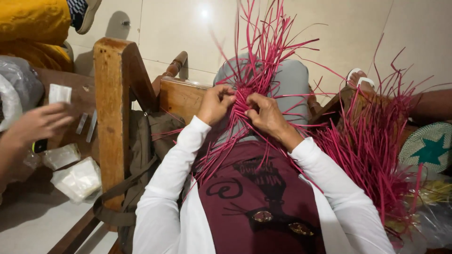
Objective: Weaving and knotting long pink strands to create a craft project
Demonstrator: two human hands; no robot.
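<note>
Over my lap, both hands pinch a bunch of thin pink-red strands [256, 66] that fan upward and outward. My left hand [215, 104] grips strands on the left of the crossing point, fingers curled. My right hand [266, 114] pinches strands just to the right, almost touching the left hand. Loose ends trail down across my maroon top and white sleeves. My knee in grey trousers [294, 80] lies under the bunch.
A second heap of pink strands [372, 146] lies to my right beside a round woven green mat with a star [431, 148]. A wooden chair arm [113, 113] and an olive bag [146, 146] stand left. Another person's hand [37, 124] reaches over small white packets [77, 178].
</note>
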